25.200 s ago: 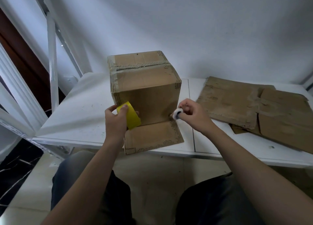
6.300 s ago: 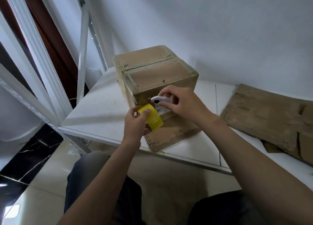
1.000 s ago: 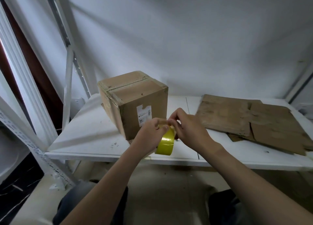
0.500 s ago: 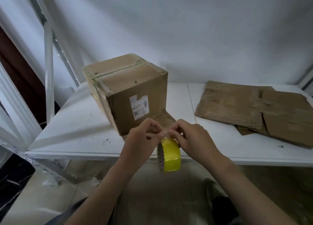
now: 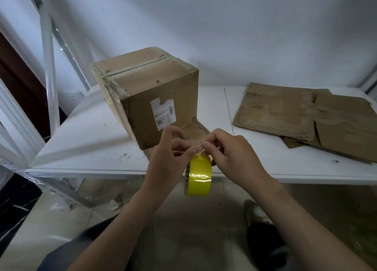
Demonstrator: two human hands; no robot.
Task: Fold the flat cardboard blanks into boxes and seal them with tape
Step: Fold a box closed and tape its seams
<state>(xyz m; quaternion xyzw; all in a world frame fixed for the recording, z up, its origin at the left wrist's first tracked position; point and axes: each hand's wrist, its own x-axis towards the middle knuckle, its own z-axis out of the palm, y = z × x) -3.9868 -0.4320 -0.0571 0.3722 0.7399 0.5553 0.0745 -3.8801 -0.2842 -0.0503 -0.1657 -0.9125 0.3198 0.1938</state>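
Currently the yellow tape roll (image 5: 199, 175) hangs on edge just off the front edge of the worktop (image 5: 81, 144), its core axis running roughly left to right. It sits directly before the unsealed flap (image 5: 195, 132) of the box (image 5: 155, 99), which lies flat on the worktop. The left hand (image 5: 167, 158) and right hand (image 5: 234, 154) meet at the roll's top rim, equally near, fingers curled and pinching there, apparently at the tape's free end. The flat blanks (image 5: 295, 113) lie towards the right end.

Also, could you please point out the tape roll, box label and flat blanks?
tape roll (image 5: 199, 178), head view, yellow outer band.
box label (image 5: 163, 114), head view, its centre.
flat blanks (image 5: 274, 111), head view, top sheet.
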